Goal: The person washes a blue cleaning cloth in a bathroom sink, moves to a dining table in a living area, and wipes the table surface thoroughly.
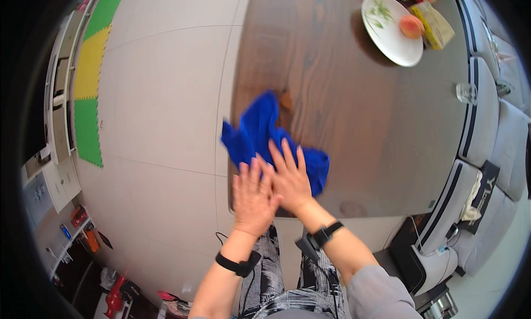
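A blue cloth (261,124) lies bunched on the near left corner of a dark wood-grain table (356,132), one end reaching past the left edge. My right hand (290,180) rests palm down on the cloth with its fingers apart. Beside it, my left hand (255,198) is also palm down, its fingertips at the cloth's near edge and its thumb side touching or overlapping my right hand. Both wrists wear black straps with small devices.
A white oval-looking plate (381,37) holding a peach (411,26) stands at the far right, beside a yellow-and-beige packet (435,26). A clear glass (466,93) stands near the right edge. Grey sofas (483,115) line the right side; foam mats (89,61) lie on the floor at left.
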A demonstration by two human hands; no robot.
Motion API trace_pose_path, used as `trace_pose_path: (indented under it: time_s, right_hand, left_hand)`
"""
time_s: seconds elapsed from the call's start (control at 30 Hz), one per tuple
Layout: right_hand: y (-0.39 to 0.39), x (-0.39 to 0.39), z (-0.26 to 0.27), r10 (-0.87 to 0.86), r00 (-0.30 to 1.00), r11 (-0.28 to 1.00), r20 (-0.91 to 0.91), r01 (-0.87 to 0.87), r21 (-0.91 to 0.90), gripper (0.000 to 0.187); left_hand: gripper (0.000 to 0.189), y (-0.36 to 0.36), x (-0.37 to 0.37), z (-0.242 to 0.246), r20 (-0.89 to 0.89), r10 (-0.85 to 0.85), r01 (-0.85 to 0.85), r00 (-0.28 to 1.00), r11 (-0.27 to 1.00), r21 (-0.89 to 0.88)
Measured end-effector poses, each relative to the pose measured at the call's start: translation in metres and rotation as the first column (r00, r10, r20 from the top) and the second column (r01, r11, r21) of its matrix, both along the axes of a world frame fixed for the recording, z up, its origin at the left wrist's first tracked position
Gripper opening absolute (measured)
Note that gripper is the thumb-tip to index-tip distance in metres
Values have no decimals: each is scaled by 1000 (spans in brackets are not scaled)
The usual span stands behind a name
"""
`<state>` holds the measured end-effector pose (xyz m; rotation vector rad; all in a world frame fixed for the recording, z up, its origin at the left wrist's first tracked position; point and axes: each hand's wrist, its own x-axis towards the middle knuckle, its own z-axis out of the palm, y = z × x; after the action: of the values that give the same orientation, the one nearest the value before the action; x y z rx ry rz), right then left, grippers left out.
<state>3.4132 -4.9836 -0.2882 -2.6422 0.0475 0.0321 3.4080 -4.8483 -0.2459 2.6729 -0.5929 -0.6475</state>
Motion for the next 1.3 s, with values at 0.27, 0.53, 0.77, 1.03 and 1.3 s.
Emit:
trace_pose_path:
  time_s: [0.27,0.53,0.77,1.03,1.3]
  right_hand:
    - [-20,3,-3,290,956,957,-54,-290,4,53]
    - [-79,190,-4,98,987,991,126,-84,-107,50]
    - [-126,279,-23,104,966,977,236,-55,-206,51]
    - [-147,328,-17,190,954,947,232,-115,-300,56]
    - [-136,304,-26,160,967,905,200,-62,-422,53]
  left_hand:
    - [75,-10,16,-27,-13,-95,93,995,987,-128]
    - [77,-90,219,-41,275,-96,126,957,988,-92]
    - [75,-138,315,-59,373,-73,141,925,977,-160]
    - [72,-162,372,-58,416,-33,115,909,978,-173]
    - [75,-150,347,-50,367,-55,109,929,986,-126]
